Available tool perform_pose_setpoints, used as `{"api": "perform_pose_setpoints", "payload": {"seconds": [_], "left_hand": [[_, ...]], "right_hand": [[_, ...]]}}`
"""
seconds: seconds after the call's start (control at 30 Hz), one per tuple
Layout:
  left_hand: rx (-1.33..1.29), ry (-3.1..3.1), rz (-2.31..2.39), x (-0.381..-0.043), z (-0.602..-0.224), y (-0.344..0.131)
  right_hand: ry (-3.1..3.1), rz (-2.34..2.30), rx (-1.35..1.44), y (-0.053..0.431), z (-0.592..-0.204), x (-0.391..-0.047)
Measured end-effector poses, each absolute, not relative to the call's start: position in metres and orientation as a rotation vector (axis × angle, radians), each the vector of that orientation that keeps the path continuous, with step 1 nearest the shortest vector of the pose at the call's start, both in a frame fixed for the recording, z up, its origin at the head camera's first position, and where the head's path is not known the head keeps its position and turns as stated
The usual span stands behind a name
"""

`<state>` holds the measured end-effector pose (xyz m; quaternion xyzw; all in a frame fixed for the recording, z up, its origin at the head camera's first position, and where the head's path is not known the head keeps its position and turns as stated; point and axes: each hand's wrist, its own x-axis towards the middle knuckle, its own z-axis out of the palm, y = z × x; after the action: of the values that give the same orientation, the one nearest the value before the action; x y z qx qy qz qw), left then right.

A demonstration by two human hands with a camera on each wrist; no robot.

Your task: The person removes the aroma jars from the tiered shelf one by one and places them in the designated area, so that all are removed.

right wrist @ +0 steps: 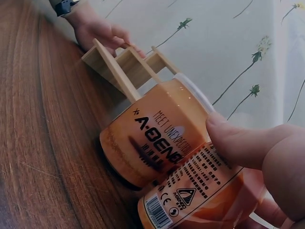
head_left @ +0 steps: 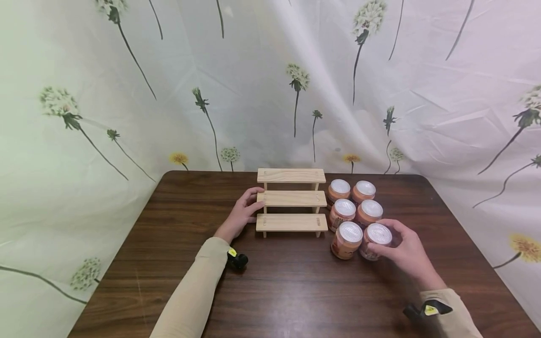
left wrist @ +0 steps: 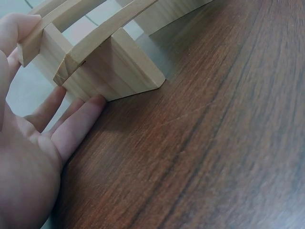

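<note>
A light wooden three-tier stand (head_left: 291, 223) stands near the back middle of the table. At its left end my left hand (head_left: 243, 211) holds the middle tier; in the left wrist view, lower fingers (left wrist: 78, 121) touch the side panel. To the right of the stand are several orange jars with clear-white lids, in two columns. My right hand (head_left: 407, 249) grips the front right jar (head_left: 379, 234), thumb on the near side. Next to it stands the front left jar (head_left: 346, 240). The right wrist view shows the gripped jar (right wrist: 190, 191) tilted against its lettered neighbour (right wrist: 147, 133).
The table (head_left: 287, 291) has a dark wood-grain top. A pale curtain (head_left: 253, 94) printed with dandelions hangs behind it and along the sides. Other jars (head_left: 344, 207) stand close behind the front pair, near the stand's right end.
</note>
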<state>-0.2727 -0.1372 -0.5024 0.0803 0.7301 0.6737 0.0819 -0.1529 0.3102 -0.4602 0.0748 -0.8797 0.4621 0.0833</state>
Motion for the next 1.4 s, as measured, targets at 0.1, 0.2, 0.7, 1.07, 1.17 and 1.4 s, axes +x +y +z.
{"api": "perform_pose_setpoints", "payload": {"seconds": [0.1, 0.2, 0.7, 1.07, 1.17, 1.4], "left_hand": [[0.244, 2.179, 2.02, -0.273, -0.503, -0.137], [0.25, 2.181, 2.021, -0.274, -0.504, -0.136], [0.243, 2.184, 2.008, -0.274, -0.504, -0.138], [0.233, 2.187, 2.026, -0.275, -0.503, -0.141], [0.23, 2.192, 2.033, -0.276, -0.503, -0.141], [0.236, 2.196, 2.029, -0.277, -0.504, -0.14]], "right_hand": [[-2.635, 1.353, 0.223, 0.311, -0.464, -0.153], [-2.642, 1.339, 0.214, 0.312, -0.466, -0.155], [-2.702, 1.312, 0.145, 0.314, -0.465, -0.157], [-2.66, 1.388, 0.223, 0.315, -0.465, -0.157], [-2.651, 1.415, 0.24, 0.317, -0.462, -0.156], [-2.608, 1.419, 0.228, 0.32, -0.454, -0.155]]}}
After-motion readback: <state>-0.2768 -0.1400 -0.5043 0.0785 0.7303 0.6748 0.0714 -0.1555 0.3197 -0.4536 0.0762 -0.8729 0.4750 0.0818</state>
